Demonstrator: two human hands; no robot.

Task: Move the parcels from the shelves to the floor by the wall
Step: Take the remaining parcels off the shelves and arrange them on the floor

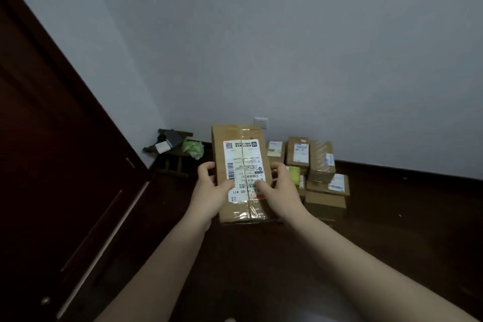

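A long brown cardboard parcel [241, 154] with a white shipping label and clear tape is held out in front of me, above the dark floor. My left hand [209, 188] grips its left edge, thumb on top over the label. My right hand [281, 188] grips its right edge the same way. Behind it, several brown parcels [320, 165] sit stacked on the floor against the white wall [313, 47]. The shelves are out of view.
A dark wooden door [52, 151] fills the left side. A small dark wooden stool [172, 154] stands in the corner with a box and a green bag on it. A white wall socket [260, 122] sits low on the wall. Dark wood floor [405, 217] stretches to the right.
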